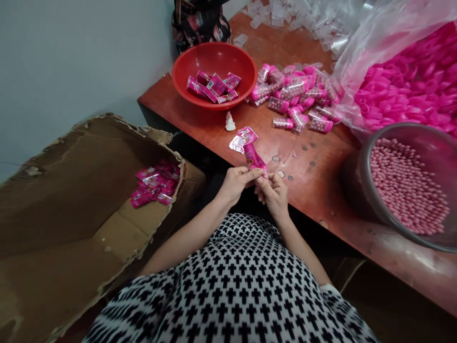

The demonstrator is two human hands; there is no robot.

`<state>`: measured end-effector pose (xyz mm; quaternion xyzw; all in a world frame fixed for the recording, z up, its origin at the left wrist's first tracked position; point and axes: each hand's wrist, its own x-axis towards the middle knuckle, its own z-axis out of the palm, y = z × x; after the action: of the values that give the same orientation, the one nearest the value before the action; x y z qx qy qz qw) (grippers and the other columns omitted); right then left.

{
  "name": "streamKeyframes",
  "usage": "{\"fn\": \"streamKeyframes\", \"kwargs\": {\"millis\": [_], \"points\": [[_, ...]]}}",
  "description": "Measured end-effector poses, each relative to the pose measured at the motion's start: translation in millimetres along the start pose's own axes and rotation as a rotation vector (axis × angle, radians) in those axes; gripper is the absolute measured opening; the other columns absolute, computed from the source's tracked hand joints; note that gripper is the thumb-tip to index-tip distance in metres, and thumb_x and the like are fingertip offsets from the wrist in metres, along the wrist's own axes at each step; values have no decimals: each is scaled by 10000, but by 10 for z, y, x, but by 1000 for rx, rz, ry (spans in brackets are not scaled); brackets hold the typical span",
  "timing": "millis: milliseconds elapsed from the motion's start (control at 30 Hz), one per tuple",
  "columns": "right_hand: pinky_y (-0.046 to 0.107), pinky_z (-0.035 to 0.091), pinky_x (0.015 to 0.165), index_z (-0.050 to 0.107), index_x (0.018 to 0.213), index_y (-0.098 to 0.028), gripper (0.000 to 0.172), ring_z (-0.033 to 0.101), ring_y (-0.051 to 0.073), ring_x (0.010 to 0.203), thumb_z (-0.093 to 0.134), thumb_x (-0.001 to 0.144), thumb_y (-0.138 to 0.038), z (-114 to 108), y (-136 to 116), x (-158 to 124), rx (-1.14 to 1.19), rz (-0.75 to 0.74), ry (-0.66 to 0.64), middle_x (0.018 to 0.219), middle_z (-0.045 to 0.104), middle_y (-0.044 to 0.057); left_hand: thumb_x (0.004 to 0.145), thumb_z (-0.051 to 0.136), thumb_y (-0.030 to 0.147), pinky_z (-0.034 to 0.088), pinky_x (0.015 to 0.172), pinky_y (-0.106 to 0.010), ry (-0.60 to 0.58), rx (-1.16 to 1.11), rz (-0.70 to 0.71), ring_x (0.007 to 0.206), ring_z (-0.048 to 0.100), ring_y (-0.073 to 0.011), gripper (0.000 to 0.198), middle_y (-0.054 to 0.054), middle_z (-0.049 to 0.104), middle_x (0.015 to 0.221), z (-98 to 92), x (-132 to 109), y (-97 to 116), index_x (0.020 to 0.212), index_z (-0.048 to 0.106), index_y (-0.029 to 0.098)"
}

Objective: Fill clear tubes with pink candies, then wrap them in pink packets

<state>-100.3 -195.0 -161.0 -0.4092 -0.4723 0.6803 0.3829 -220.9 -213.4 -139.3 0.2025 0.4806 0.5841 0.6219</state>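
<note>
My left hand point(235, 185) and my right hand point(274, 193) meet at the table's front edge, just above my lap. Both pinch the near end of a pink printed wrapper point(254, 156), whose far end points toward the table. Whether something sits inside it I cannot tell. Just beyond it lie flat pink-and-silver wrappers point(243, 139). A small crumpled white piece point(230, 122) rests farther back, near a red bowl point(182, 90) that has several pink wrapped packs point(216, 85) in it.
Clear tubes of pink beads point(296, 88) are piled behind my hands. A plastic bag point(352, 78) of pink caps point(410, 81) and a grey bucket point(362, 166) of pink beads point(407, 190) stand right. An open cardboard box point(121, 226) with pink packs point(155, 183) is at left.
</note>
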Motion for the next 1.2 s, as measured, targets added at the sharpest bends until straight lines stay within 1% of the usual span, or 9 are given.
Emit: {"fn": "streamKeyframes", "kwargs": {"millis": [100,267,333,433,500,667,867,1033,1200], "points": [[125,268,281,509,823,-194,294,430,32,317,659,771,-442,-21,0,12,7,21,-36,527,592,-76,564,823,357,498,551,-258,104,-36,57,516,579,-110,332,-37,638,598,44,-33,-10,595,634,87],[133,221,260,484,806,-199,297,403,37,289,641,781,-450,-23,27,25,116,90,-73,509,591,-75,585,798,441,470,485,-238,2,-232,18,557,599,-124,400,-77,673,719,74,-30,-24,595,575,109],[136,244,272,501,820,-197,290,409,36,303,645,780,-445,-11,36,8,45,56,-56,521,594,-74,568,807,438,449,452,-232,26,-223,15,542,596,-127,410,-85,679,731,71,-17,-31,585,560,110],[132,326,332,541,846,-191,279,450,29,368,682,756,-414,-1,39,-18,-114,-81,34,560,590,-76,540,827,401,440,449,-222,99,-178,43,515,579,-115,389,-49,652,643,80,-10,-56,604,584,105],[130,341,346,541,846,-193,277,463,29,383,689,751,-407,-3,38,-20,-128,-108,58,563,585,-78,546,827,377,437,448,-218,130,-157,57,484,557,-100,362,-20,620,586,104,-23,-82,625,605,101],[132,237,262,466,793,-209,306,425,44,300,646,774,-456,-25,53,21,108,78,-45,506,597,-77,581,805,388,405,409,-209,163,-116,50,400,493,-70,355,14,567,513,159,-87,-128,622,591,109],[128,263,275,490,812,-201,302,432,38,312,655,768,-450,4,64,18,28,36,-41,510,590,-82,569,804,448,380,376,-207,128,-208,36,403,485,-73,411,-7,591,553,135,-63,-138,634,578,111],[120,304,307,517,811,-189,274,443,26,348,684,755,-400,29,42,-19,-72,-49,-5,527,576,-85,597,797,385,383,375,-217,125,-155,61,433,524,-95,343,-49,652,624,74,4,-138,645,620,96],[127,254,253,458,778,-205,323,432,42,295,644,770,-469,-1,85,1,120,89,-73,512,607,-72,614,790,362,398,392,-228,-1,-31,-14,389,501,-91,319,-30,603,522,15,-13,-94,652,653,76]]}}
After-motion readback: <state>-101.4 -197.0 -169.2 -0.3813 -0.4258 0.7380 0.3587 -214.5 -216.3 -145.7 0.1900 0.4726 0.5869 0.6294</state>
